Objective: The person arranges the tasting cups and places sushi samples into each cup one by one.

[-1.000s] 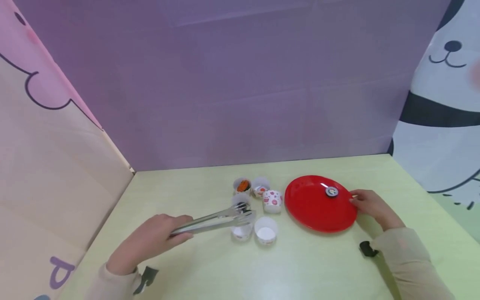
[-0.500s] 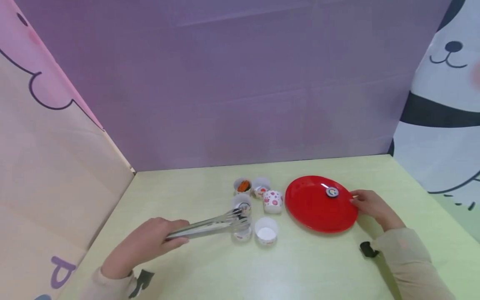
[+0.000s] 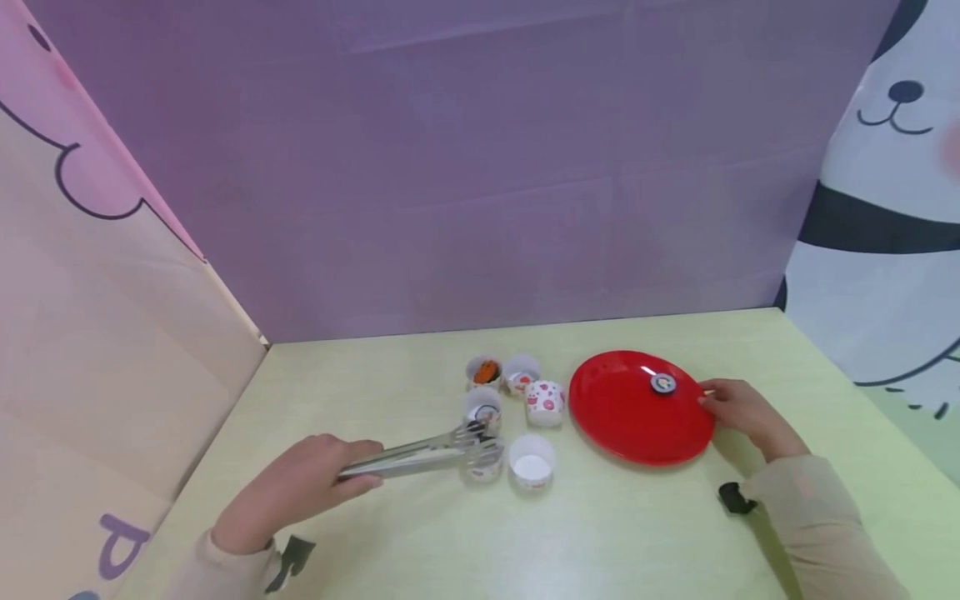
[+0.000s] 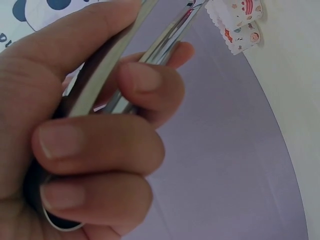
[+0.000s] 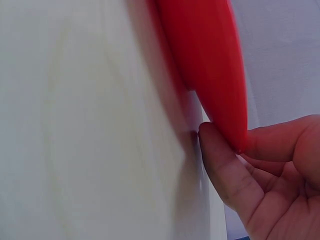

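My left hand [image 3: 311, 483] grips a pair of metal tongs [image 3: 442, 439] by the handle end, fingers curled around both arms in the left wrist view. The tong tips are spread over the near-left paper cup [image 3: 486, 469], with a small dark piece showing between them. Just behind it stands another paper cup [image 3: 482, 402] with a dark-edged piece inside. My right hand [image 3: 746, 414] pinches the right rim of a red plate [image 3: 637, 425]. In the right wrist view the thumb and a finger hold the plate's edge [image 5: 215, 75]. One small round dark-rimmed sushi piece [image 3: 663, 383] lies on the plate.
At the back, one paper cup holds an orange-topped piece [image 3: 486, 372], beside a cup [image 3: 521, 371] with a printed pattern. A pink-patterned cup [image 3: 545, 404] is close to the plate, and a white cup [image 3: 532, 467] is nearer me. A purple sheet [image 3: 480, 208] closes off the back.
The tong tips have shifted slightly toward me, from over the middle-left cup to over the near-left one. My right hand and the plate have stayed put.
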{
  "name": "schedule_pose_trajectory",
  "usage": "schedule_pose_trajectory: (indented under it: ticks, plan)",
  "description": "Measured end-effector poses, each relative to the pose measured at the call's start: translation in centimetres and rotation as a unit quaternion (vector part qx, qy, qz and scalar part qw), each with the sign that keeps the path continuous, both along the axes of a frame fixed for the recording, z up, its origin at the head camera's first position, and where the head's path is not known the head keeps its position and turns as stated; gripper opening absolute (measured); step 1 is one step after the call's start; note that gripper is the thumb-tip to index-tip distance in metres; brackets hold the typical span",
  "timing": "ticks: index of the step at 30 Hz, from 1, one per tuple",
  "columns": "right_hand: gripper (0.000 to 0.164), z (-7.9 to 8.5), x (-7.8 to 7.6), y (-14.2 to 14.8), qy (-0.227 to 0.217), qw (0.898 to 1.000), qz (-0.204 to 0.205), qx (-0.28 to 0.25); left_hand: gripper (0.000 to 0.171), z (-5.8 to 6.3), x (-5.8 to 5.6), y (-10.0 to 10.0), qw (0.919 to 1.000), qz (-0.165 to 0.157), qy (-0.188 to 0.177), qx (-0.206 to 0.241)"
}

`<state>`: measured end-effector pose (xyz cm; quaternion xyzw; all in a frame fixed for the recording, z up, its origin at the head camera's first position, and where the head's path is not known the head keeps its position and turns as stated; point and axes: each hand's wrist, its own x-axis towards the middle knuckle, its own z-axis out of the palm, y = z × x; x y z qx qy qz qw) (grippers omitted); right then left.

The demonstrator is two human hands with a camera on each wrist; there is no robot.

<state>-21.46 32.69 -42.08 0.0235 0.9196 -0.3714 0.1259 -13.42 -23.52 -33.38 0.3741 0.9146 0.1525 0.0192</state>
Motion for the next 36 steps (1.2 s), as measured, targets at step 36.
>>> schedule_pose_trajectory:
  ticks: [36]
  plan:
    - [0.043, 0.17, 0.11, -0.13, 0.015, 1.000, 0.010, 0.001, 0.016, 0.15, 0.01, 0.35, 0.9995, 0.016, -0.028, -0.001]
